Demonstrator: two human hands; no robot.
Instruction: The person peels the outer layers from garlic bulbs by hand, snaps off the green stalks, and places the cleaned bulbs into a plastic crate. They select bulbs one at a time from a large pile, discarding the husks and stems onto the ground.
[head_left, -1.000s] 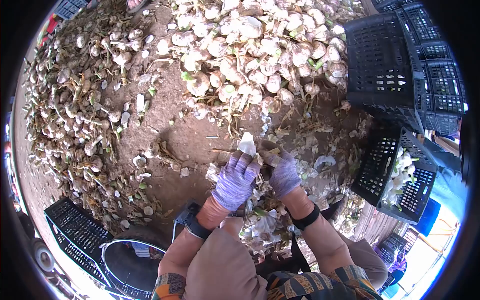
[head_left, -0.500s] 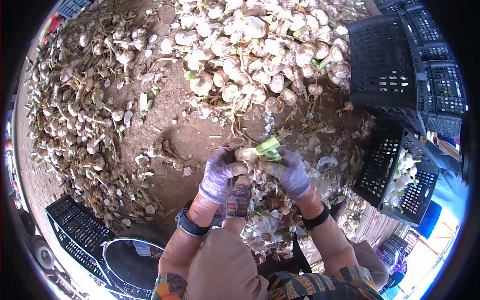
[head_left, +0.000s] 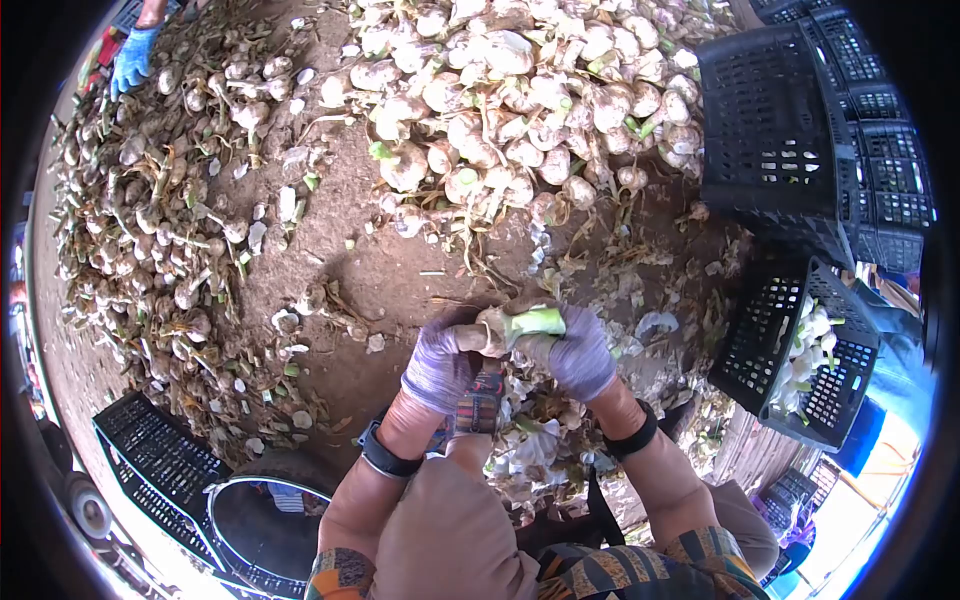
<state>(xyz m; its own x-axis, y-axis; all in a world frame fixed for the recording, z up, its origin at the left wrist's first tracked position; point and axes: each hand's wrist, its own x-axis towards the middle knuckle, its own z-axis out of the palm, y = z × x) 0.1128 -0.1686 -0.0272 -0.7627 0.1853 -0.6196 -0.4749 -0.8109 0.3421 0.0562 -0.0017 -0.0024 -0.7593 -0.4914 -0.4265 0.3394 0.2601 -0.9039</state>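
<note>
Both hands wear purple-grey gloves and meet around one garlic bulb (head_left: 493, 326) with a thick green stem, held sideways above the dirt floor. My left hand (head_left: 440, 362) is closed on the bulb's left side. The fingers of my right hand (head_left: 580, 352) are closed at the stem, which points right. Loose white peelings (head_left: 530, 445) lie on the ground below the hands. Beyond them spreads a large pile of garlic bulbs (head_left: 520, 110).
A second garlic heap (head_left: 150, 230) covers the left side. Black crates stand at right (head_left: 765, 120), one holding trimmed garlic (head_left: 805, 355). An empty crate (head_left: 150, 450) and a round black tub (head_left: 265, 525) sit lower left. Another person's blue-gloved hand (head_left: 132, 62) reaches in upper left.
My hands have gone from a white piece at the fingertips to a green-stemmed bulb, whose stem has since tilted lower. Another person's blue-gloved hand has appeared at the upper left.
</note>
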